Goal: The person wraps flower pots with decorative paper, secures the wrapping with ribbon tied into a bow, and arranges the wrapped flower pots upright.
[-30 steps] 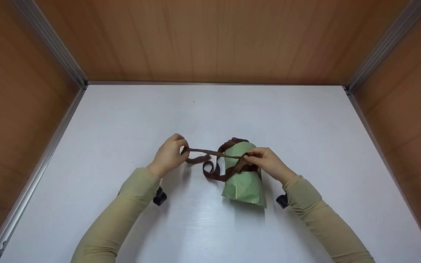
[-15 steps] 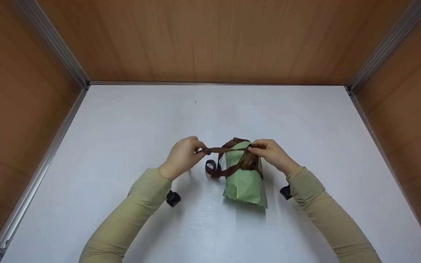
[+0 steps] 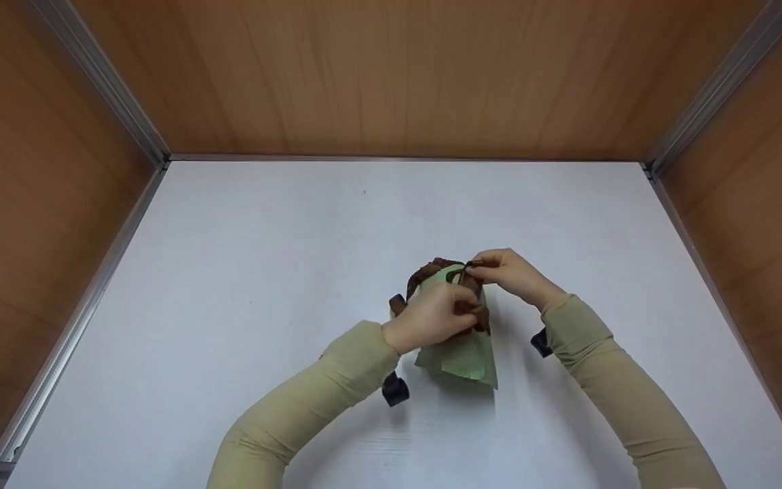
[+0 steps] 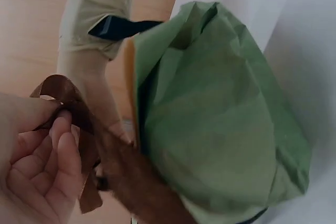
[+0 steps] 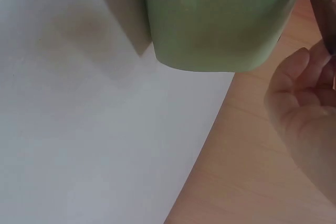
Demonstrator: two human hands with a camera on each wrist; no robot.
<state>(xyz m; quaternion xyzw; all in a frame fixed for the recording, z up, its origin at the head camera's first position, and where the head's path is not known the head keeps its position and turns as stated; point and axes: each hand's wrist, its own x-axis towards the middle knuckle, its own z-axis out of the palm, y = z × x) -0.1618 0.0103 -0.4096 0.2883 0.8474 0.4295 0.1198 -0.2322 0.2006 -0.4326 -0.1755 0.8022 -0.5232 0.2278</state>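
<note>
A green paper-wrapped package [image 3: 455,360] lies on the white table, with a brown ribbon [image 3: 423,273] around it. My left hand [image 3: 432,314] is over the middle of the package and pinches the ribbon between thumb and finger; the left wrist view shows the ribbon [image 4: 62,85] looping above those fingertips. At the package's far right side, my right hand [image 3: 510,275] pinches another stretch of ribbon. In the right wrist view the hand [image 5: 307,106] is at the right edge, beside the smooth green package [image 5: 220,24]. My left hand hides part of the ribbon crossing.
The white table [image 3: 282,224] is bounded by a wood-grain back panel [image 3: 391,75] and side panels with metal edge rails. Dark wrist devices [image 3: 396,390] hang below both sleeves.
My left hand has moved right, from beside the package to above it, bringing its ribbon end across. My right hand has shifted slightly up and to the right.
</note>
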